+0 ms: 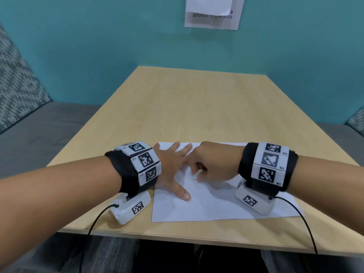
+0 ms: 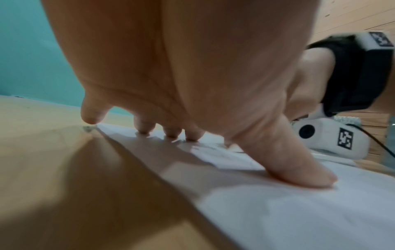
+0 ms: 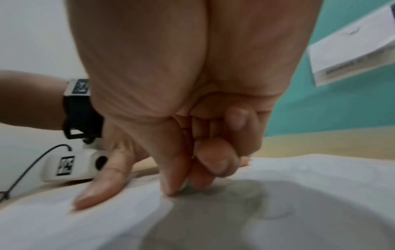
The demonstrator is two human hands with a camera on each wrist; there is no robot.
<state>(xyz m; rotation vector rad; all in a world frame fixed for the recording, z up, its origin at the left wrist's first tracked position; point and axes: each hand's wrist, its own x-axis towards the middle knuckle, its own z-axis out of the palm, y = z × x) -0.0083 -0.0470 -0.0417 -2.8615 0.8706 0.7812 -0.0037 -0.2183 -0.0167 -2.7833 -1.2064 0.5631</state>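
Note:
A white sheet of paper (image 1: 216, 203) lies near the front edge of a light wooden table (image 1: 187, 105). My left hand (image 1: 175, 170) lies flat on the sheet's left part, fingers spread and straight; in the left wrist view its fingertips (image 2: 171, 133) and thumb press the paper (image 2: 299, 211). My right hand (image 1: 197, 174) is curled just right of it, over the middle of the sheet. Its thumb and forefinger pinch a small white object (image 1: 195, 175) against the paper (image 3: 299, 186); the pinch (image 3: 183, 186) hides most of that object, and I cannot tell what it is.
Teal wall behind the table carries a white printed notice (image 1: 212, 12). Grey bench seats (image 1: 39, 131) with patterned backs flank the table on both sides. Black cables from the wrist cameras (image 1: 130, 208) hang over the front edge.

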